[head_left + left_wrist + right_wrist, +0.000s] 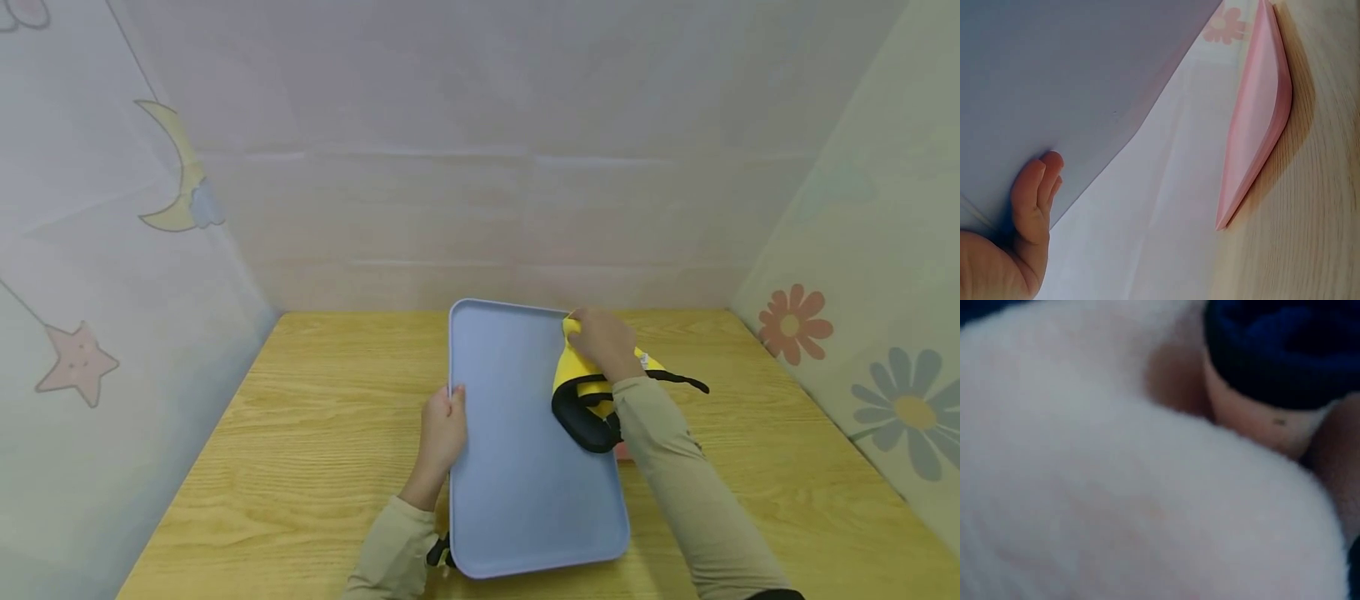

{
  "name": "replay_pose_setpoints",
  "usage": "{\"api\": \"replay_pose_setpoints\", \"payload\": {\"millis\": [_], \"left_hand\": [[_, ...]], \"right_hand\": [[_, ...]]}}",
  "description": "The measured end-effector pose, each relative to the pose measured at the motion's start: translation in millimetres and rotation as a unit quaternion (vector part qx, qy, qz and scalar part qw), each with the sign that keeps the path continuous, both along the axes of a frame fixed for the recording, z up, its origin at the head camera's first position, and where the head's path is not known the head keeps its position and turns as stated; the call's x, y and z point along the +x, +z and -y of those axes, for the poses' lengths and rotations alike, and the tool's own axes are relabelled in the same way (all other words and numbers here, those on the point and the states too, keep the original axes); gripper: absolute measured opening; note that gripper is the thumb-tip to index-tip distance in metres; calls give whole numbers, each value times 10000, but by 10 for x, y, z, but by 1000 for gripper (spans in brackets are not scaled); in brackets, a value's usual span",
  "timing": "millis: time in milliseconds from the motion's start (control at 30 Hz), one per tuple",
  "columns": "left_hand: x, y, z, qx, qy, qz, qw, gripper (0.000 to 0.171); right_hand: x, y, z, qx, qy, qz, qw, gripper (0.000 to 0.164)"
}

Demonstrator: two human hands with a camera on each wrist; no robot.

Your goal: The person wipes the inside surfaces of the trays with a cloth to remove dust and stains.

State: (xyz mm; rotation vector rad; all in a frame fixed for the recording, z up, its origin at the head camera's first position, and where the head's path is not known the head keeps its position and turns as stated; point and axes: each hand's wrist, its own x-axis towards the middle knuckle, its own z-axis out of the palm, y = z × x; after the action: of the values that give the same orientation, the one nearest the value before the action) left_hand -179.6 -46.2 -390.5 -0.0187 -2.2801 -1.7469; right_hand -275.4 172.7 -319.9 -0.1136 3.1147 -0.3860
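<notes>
My left hand [443,427] grips the left rim of a rectangular light blue tray [517,500], which is held up and tilted over the table. In the left wrist view, fingers [1030,197] curl against the tray's underside. At the tray's upper right, my right hand [604,340] pinches a yellow cloth item with black trim [576,360]. Its black padded part hangs against the tray's face, and a thin black strap sticks out to the right. Part of the cloth is hidden behind the right hand and sleeve.
Under the tray, a flat pink folded-looking object [1260,119] lies on the wooden table [330,417]. Only a sliver of it shows in the head view. Fabric walls with printed flowers, a moon and a star enclose the table. The right wrist view is blurred, mostly pale fuzzy material.
</notes>
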Motion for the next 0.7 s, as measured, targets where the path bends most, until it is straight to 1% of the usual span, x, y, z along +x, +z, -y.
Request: {"api": "replay_pose_setpoints", "payload": {"millis": [133,300,433,567,700], "left_hand": [[2,-2,19,79,-50,102,9999,26],[3,13,29,71,-89,132,9998,25],[2,23,18,99,-122,185,9997,26],[8,23,0,109,-153,227,9996,25],[12,17,-15,71,-112,215,9997,25]], "right_hand": [[9,-12,27,138,0,-107,9998,38],[25,-21,98,291,40,-304,9991,41],[42,-32,192,123,230,-529,9983,39],[68,-20,327,-133,416,-603,9972,37],[114,35,487,-135,535,-723,9959,34]]}}
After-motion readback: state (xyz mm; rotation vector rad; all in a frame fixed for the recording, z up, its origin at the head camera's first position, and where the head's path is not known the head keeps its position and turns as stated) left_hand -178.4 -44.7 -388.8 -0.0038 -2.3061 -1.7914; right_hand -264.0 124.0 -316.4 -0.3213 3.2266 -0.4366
